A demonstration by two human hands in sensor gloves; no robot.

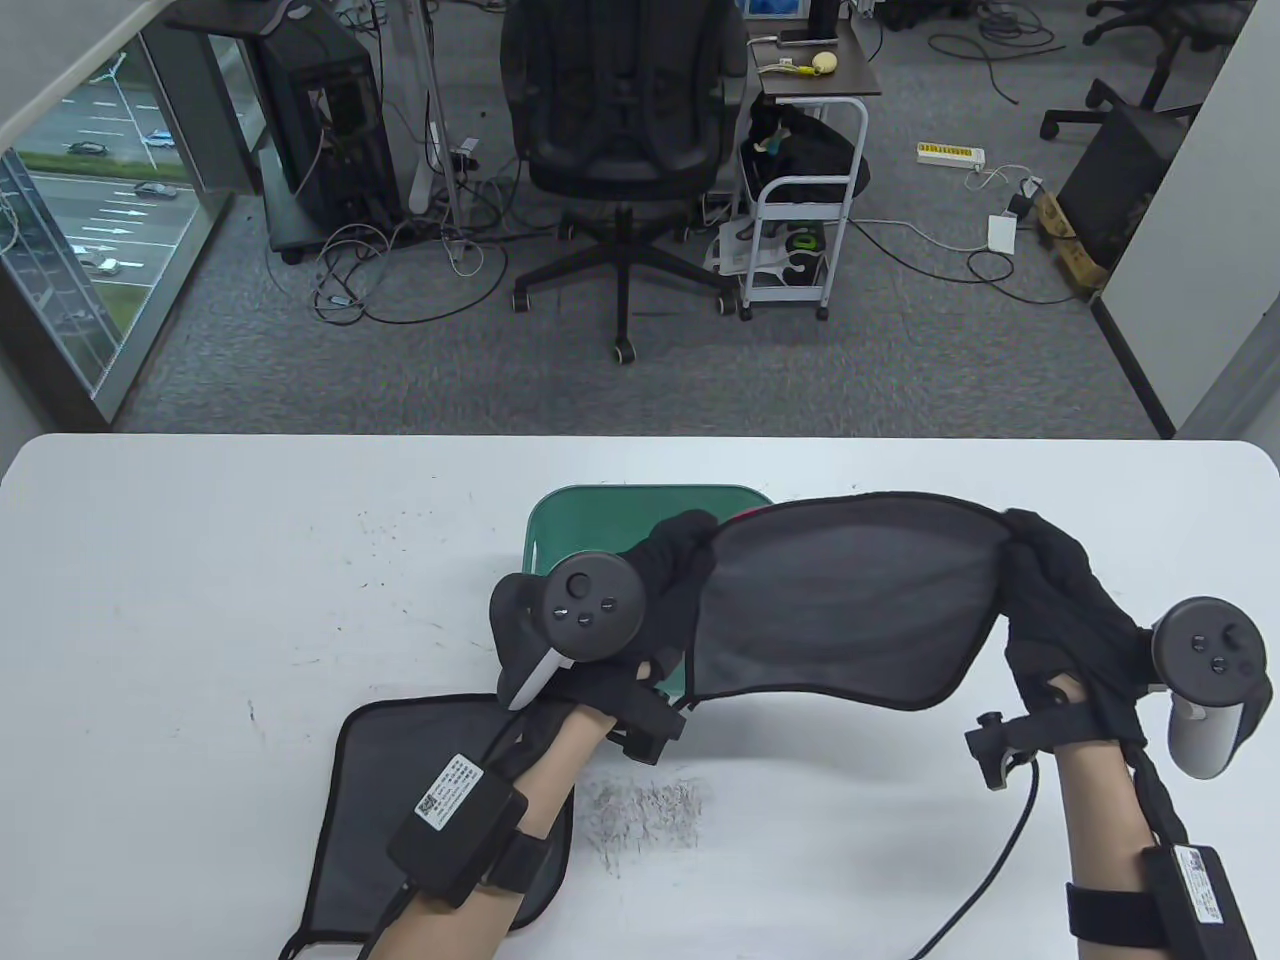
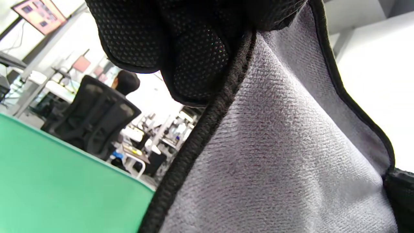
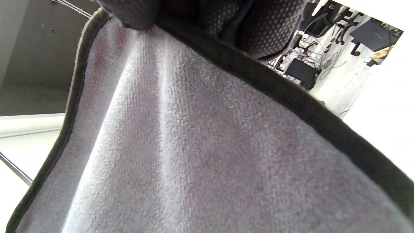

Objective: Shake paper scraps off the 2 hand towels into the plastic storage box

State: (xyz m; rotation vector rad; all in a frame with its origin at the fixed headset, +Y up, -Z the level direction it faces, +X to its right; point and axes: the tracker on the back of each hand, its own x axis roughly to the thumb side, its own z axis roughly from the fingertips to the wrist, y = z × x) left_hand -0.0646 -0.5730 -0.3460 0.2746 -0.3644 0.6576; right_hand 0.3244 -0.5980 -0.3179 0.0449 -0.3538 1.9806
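A grey hand towel with black trim (image 1: pixel 850 610) hangs stretched between both hands above the table. My left hand (image 1: pixel 675 560) pinches its left top corner and my right hand (image 1: pixel 1040 570) pinches its right top corner. The towel hangs over the green plastic storage box (image 1: pixel 560 515) and hides most of it. Both wrist views are filled by the towel's grey weave (image 2: pixel 275 145) (image 3: pixel 181 139), with gloved fingers (image 2: pixel 190 64) clamped on its black hem; the box wall (image 2: pixel 58 184) shows green at lower left. A second grey towel (image 1: pixel 375 800) lies flat at the near left, under my left forearm.
A patch of fine dark scraps (image 1: pixel 650 810) lies on the white table (image 1: pixel 200 600) just in front of the box. Tiny specks dot the surface left of the box. An office chair (image 1: pixel 620 130) and a cart stand beyond the far edge.
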